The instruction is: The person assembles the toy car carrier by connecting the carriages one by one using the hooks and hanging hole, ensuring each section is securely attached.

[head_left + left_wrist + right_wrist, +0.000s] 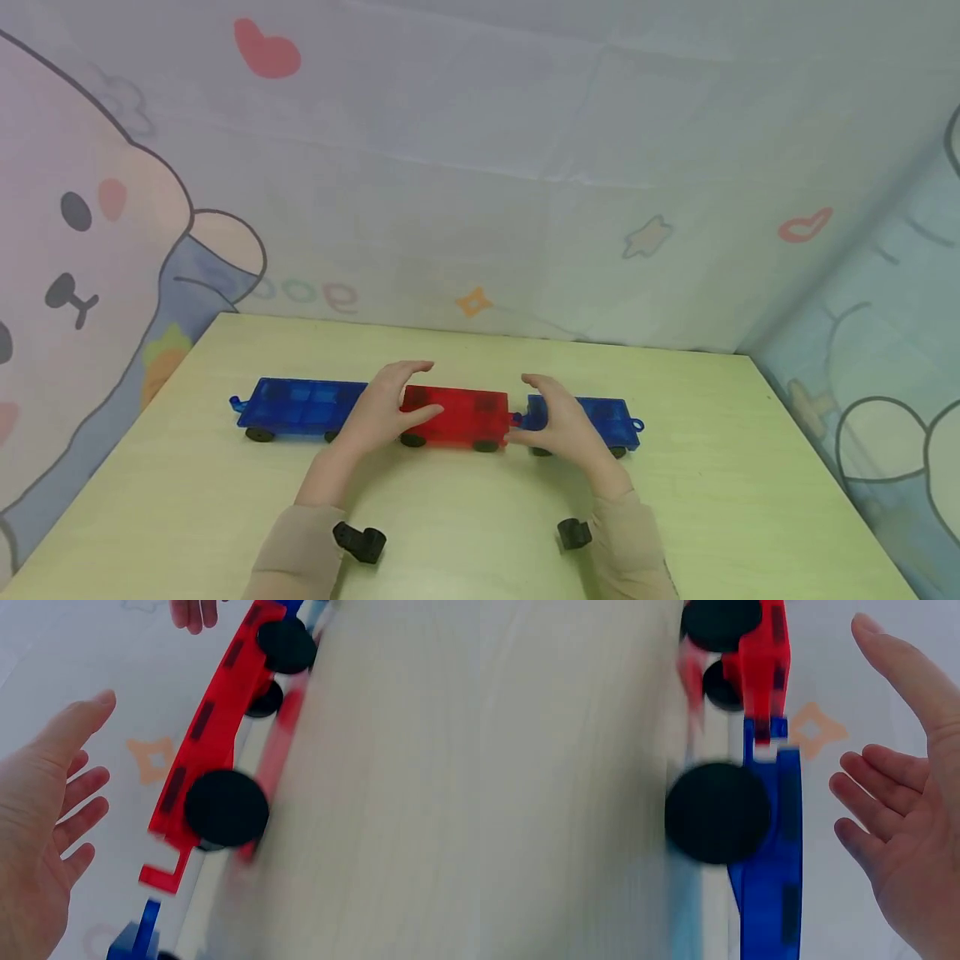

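Observation:
Three toy train cars stand in a row on the yellow-green table (pixel 465 517): a blue car (pixel 300 407) at the left, a red car (pixel 461 412) in the middle, a second blue car (pixel 600 414) at the right. My left hand (pixel 411 390) hovers open at the red car's left end. My right hand (pixel 525 408) hovers open at its right end, over the coupling. In the left wrist view the left hand (pixel 94 742) is spread and apart from the red car (pixel 217 727). In the right wrist view the right hand (pixel 877 727) is spread beside the blue car (pixel 776 855), which is hooked to the red car (pixel 763 652).
A cartoon-printed cloth (pixel 480 167) hangs behind and beside the table. Black camera mounts (pixel 360 542) sit on both beige sleeves. The train's black wheels (pixel 225 808) rest on the tabletop. Bare table lies in front of the train and towards both side edges.

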A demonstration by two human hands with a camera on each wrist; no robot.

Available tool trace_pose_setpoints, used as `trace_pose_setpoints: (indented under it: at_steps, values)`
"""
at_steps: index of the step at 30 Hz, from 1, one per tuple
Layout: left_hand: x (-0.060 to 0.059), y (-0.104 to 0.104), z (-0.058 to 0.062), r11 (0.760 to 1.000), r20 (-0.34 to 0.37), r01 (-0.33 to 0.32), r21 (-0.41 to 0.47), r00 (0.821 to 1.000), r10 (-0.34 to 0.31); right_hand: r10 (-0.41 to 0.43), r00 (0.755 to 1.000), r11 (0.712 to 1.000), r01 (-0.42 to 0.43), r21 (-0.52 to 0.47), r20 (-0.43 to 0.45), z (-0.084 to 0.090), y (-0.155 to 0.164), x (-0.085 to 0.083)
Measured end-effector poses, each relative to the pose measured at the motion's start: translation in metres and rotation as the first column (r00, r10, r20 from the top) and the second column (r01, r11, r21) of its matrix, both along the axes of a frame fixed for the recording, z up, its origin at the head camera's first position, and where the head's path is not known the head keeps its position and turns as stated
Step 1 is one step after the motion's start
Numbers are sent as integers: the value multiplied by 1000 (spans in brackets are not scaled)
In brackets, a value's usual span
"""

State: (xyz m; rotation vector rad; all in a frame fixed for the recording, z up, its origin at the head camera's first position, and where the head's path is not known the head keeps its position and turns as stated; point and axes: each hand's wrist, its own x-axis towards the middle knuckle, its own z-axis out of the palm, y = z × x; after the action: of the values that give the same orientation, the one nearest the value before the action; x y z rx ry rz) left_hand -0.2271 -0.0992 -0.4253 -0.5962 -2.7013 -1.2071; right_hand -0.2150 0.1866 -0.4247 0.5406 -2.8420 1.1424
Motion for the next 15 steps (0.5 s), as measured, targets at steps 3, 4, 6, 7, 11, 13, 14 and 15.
trace_pose_setpoints:
  at_steps: [3,4,6,7,11,13,14,15]
  values:
    - [-2,-14,0,1000,22,-7,-26,1000,7,23,1000,1000,-23,-22,21,0,-14,-4]
    - [-2,-19,-1,999,27,-9,-35,1000,10,32,999,999,-31,-27,25,-1,-19,-5]
    - [-3,-30,-2,999,50,-16,-51,999,19,48,998,998,-47,-38,37,-3,-28,-7]
    - [-2,-36,-3,998,62,-18,-64,998,22,59,998,997,-58,-42,36,-4,-31,-8]
    - [-2,-56,-7,994,100,-33,-102,994,44,63,997,998,-63,-22,34,-8,-41,-11]
    - [-3,-65,-9,992,97,-37,-124,994,49,57,998,998,-57,-15,31,-9,-45,-12]
    - [-3,-69,-9,990,90,-40,-134,995,53,55,998,998,-55,-13,32,-9,-46,-12]
    - [-3,-72,-10,988,82,-45,-145,995,57,59,998,998,-58,-14,28,-9,-47,-12]
